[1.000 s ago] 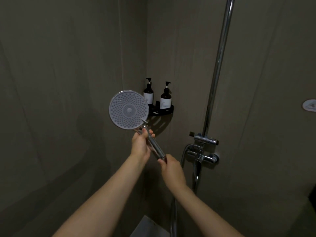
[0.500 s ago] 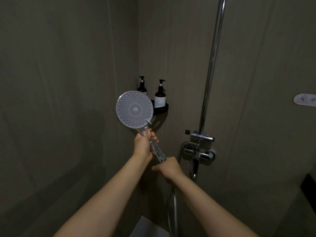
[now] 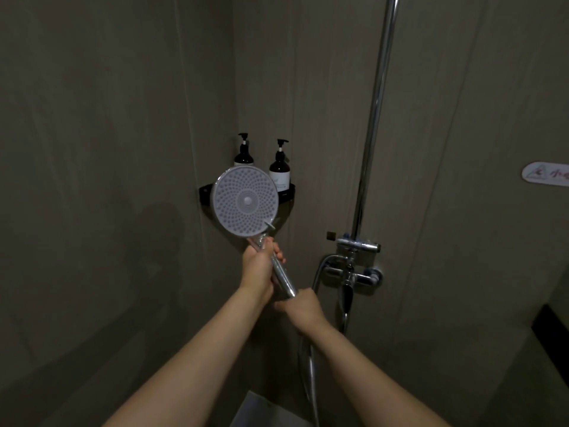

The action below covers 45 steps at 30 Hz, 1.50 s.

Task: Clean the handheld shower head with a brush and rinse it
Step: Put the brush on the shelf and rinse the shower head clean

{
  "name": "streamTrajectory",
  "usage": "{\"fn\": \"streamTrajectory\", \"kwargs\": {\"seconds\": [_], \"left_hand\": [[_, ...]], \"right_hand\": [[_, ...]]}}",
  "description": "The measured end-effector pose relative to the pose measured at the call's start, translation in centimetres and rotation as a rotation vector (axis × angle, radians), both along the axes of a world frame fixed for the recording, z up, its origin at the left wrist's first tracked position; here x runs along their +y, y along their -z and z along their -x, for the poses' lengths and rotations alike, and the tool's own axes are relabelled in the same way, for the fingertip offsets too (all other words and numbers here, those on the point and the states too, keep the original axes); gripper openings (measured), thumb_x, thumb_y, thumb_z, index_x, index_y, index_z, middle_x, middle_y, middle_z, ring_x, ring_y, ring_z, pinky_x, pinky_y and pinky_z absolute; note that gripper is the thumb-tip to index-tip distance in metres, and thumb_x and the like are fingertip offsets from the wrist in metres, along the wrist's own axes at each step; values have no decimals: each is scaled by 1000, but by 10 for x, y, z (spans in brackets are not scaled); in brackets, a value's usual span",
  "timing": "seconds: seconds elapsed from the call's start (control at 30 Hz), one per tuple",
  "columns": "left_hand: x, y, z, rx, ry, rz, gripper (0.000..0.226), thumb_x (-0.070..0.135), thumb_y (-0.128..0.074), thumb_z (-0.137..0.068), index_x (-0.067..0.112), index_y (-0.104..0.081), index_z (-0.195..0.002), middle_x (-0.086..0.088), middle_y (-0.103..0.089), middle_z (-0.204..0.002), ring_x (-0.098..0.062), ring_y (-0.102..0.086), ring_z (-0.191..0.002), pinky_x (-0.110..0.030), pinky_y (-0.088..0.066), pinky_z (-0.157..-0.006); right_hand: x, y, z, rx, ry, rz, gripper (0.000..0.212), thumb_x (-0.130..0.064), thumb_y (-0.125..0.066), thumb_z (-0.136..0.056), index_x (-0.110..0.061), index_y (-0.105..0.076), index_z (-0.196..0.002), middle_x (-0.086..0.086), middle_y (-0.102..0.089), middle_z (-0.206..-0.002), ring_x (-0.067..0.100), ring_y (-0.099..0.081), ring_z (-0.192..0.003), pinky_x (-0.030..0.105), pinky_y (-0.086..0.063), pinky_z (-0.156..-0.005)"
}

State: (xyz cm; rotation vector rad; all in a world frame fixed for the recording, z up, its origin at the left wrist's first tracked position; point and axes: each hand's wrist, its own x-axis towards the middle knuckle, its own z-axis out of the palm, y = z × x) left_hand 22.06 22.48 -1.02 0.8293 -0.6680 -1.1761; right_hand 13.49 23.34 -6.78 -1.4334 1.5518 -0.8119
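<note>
Gripping shower head handle just below the disc w/ left hand, fingers curled round the chrome stem. Clasping the handle's lower end w/ right hand, approx. where hose is joining; exact finger placement not resolvable, but the hand is closed round that end. Holding the head raised in front of the corner, nozzle face turned toward the camera, handle slanting down-right from upper grip to lower grip.

Risk points, as judged:
- Twisting at the lower grip possibly loosening the hose nut; risking a dropped head or a leak at rinse stage.
- Gripping smooth chrome w/ bare hands; slipping likely once wet or soapy.
- Keeping both hands occupied; no brush in view, so releasing one grip is needed before scrubbing, leaving a one-hand hold.
- Pulling the head further from the lower grip tightening the hose against mixer valve.

Surroundings, rel. to grips:
- Sitting directly behind the disc, above the upper grip: corner shelf carrying two pump bottles; swinging the head back risking knocking them.
- Standing right of the lower grip: mixer valve and riser pipe; limiting elbow room on that side.
- Hanging below the lower grip: hose loop, running down out of frame.
- Showing far right: wall sticker, not obstructing.
</note>
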Motion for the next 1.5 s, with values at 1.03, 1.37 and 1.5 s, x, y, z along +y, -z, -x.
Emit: {"fn": "streamTrajectory", "kwargs": {"seconds": [1.03,1.37,1.5], "left_hand": [[-154,40,-14,-143,339,-19,24,7,-35,-98,11,-51,-80,-5,-46,-68,-9,-47,-52,-21,-44,-58],[-197,40,-16,-99,533,-9,24,2,-34,-97,9,-50,-79,-5,-44,-66,-7,-45,-48,-17,-43,-52],[-208,47,-12,-79,572,-18,24,2,-33,-97,9,-48,-80,-6,-44,-66,-7,-46,-47,-18,-42,-53]], "right_hand": [[-183,66,50,-160,864,-51,44,-25,-36,-99,9,-54,-119,26,-57,-124,39,-52,-118,37,-40,-95],[-230,82,106,-280,895,-90,45,-33,-36,-98,4,-58,-112,26,-57,-124,39,-56,-111,44,-44,-100],[-230,75,106,-726,820,-100,24,-20,-36,-99,-8,-56,-95,19,-58,-111,26,-58,-85,38,-52,-82]]}}
